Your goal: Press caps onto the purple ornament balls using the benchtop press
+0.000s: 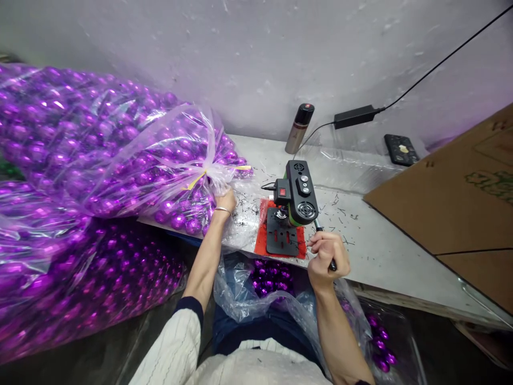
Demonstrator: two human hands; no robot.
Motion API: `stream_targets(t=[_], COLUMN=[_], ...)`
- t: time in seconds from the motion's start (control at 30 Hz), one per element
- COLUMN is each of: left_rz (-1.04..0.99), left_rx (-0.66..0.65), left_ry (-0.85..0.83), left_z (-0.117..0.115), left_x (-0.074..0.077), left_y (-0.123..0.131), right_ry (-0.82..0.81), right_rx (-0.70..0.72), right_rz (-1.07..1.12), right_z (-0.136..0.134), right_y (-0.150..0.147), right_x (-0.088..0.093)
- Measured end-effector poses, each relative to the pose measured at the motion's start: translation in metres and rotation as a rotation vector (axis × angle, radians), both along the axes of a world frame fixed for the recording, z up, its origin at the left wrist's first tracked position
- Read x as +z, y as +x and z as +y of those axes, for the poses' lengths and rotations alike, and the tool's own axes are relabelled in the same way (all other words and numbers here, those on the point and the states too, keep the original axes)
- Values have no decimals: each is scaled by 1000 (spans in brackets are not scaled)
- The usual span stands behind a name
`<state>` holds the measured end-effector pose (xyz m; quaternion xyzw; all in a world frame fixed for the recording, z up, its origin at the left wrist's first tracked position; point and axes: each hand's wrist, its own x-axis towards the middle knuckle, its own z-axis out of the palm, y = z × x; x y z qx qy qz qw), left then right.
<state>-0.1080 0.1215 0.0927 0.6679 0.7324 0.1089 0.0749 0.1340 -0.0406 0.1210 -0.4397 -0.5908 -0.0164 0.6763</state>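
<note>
My right hand (329, 259) is wrapped round the black-tipped lever handle (332, 264) of a small black bench press (303, 192). The press has a red switch, round vents and a slotted base plate, and stands on a red cloth (261, 243). My left hand (226, 202) is at the gathered neck (209, 170) of a clear plastic bag, beside shiny purple balls (178, 220); its fingers are hidden by plastic and balls. Yellow ties bind the neck. More purple balls (272, 278) lie in an open clear plastic bag (236, 299) on my lap.
Big clear bags of purple balls (100, 133) fill the left side. Small dark bits litter the white table (332, 214). Behind the press are a spray can (299, 129), a black power adapter (354, 117) and a phone (401, 149). A cardboard box (449, 198) stands at the right.
</note>
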Motion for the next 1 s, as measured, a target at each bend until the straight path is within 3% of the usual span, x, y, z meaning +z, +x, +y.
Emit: stream_targets(t=[0.17,0.27,0.43,0.57,0.63,0.73,0.87,1.0], left_rz=[158,181,94,-68,-281,-820,-1550,-1941], left_rx=[74,124,187,63,-24,-89,-33,60], left_ry=[61,-21,-53,40,77,22,-179,-287], left_z=[-33,-48,-36,-31,-40,-59,-81,-91], left_x=[0,-2,0,3,3,0,-5,-14], left_y=[-6,-20,-36,-30,-21,-5,16,30], right_ry=[20,27,25,32,34,33,27,26], right_rx=[0,-16,-13,-16,-20,-18,-7,10], right_rz=[-13,0,11,-18,-29,-28,-24,-34], right_z=[0,1,1,2,2,2,2,2], right_y=[2,1,-1,0,0,0,0,1], right_x=[-3,-4,-2,-2,-2,-1,1,4])
